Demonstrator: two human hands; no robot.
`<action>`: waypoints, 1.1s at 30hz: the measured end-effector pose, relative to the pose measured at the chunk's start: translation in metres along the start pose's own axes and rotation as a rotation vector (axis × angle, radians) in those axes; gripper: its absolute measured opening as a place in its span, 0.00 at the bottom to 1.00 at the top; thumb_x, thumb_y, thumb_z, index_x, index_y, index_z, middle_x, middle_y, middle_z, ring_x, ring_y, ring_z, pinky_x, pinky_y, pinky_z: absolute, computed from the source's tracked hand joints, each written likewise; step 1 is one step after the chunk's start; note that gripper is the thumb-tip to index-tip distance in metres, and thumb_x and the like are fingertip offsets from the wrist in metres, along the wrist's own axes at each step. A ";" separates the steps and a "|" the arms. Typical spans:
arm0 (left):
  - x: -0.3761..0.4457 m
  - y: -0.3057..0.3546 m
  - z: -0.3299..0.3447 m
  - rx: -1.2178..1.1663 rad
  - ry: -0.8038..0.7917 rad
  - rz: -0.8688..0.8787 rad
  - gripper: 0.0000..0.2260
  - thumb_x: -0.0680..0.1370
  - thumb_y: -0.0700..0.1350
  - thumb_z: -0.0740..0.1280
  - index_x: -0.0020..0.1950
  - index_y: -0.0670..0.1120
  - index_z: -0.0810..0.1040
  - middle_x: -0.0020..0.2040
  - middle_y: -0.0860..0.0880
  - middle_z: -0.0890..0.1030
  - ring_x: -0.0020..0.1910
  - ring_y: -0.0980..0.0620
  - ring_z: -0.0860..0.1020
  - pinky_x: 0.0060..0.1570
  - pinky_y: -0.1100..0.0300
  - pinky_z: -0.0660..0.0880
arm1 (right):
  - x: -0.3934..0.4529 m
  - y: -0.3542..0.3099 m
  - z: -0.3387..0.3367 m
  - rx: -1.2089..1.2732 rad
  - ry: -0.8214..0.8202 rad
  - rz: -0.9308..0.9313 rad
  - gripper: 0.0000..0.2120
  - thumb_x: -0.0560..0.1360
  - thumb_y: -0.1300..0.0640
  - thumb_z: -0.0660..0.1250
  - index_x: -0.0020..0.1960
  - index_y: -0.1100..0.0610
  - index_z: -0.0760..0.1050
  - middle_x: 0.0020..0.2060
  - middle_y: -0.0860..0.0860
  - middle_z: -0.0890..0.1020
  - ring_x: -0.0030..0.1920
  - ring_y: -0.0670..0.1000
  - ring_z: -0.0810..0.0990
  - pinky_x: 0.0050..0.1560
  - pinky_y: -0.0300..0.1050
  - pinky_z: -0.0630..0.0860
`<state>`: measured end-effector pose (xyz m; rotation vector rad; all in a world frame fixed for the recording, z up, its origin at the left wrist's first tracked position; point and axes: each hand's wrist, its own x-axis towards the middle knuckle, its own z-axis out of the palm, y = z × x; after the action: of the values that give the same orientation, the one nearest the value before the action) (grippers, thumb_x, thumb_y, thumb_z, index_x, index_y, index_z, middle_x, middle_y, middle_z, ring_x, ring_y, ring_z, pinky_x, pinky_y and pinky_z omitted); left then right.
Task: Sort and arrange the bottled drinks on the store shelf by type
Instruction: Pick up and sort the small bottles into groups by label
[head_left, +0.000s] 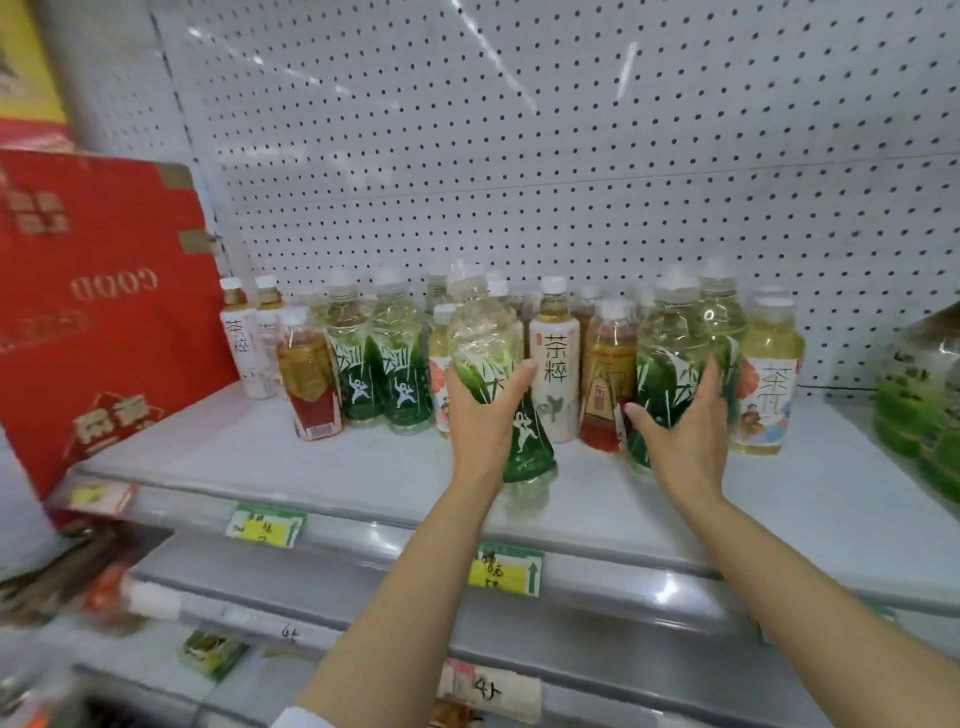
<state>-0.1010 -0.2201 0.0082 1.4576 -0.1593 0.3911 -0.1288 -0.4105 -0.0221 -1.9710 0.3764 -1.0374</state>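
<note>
Mixed bottled drinks stand in a row on the grey shelf (311, 467). My left hand (480, 410) grips a green-label bottle (493, 343), tilted and lifted in front of the row. My right hand (685, 431) wraps around another green-label bottle (670, 343) standing on the shelf. Between them stand a white-label tea bottle (555, 358) and a red-orange-label bottle (605, 384). Two green-label bottles (379, 374) stand together further left, beside a red-label bottle (309, 379). A pale yellow bottle (769, 379) stands at the right end.
A large red carton (104, 301) leans at the shelf's left end. More green-label bottles (919, 395) sit at the far right edge. White pegboard (519, 156) backs the shelf. Price tags (504, 569) line the front rail; lower shelves hold blurred goods.
</note>
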 end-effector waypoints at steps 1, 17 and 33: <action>0.003 0.004 -0.010 -0.002 -0.010 0.000 0.51 0.68 0.63 0.77 0.81 0.51 0.52 0.78 0.51 0.63 0.76 0.50 0.63 0.76 0.47 0.60 | 0.000 -0.002 0.001 0.003 0.011 0.012 0.49 0.70 0.53 0.77 0.79 0.52 0.49 0.74 0.57 0.65 0.74 0.58 0.63 0.71 0.60 0.63; 0.073 0.025 -0.216 0.112 -0.062 0.118 0.40 0.72 0.53 0.78 0.79 0.51 0.62 0.71 0.61 0.70 0.70 0.59 0.68 0.71 0.57 0.65 | -0.110 -0.109 0.077 0.121 0.077 0.035 0.41 0.68 0.54 0.78 0.75 0.53 0.60 0.68 0.53 0.74 0.66 0.56 0.73 0.67 0.48 0.69; 0.144 0.006 -0.345 0.249 0.157 0.057 0.37 0.62 0.60 0.76 0.69 0.53 0.72 0.61 0.49 0.80 0.60 0.47 0.79 0.62 0.42 0.76 | -0.154 -0.189 0.221 0.274 -0.357 -0.158 0.46 0.65 0.48 0.78 0.76 0.52 0.59 0.70 0.50 0.73 0.69 0.52 0.73 0.68 0.56 0.72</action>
<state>-0.0147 0.1433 0.0221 1.6623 -0.0260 0.5860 -0.0719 -0.0862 -0.0166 -1.9062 -0.1139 -0.7631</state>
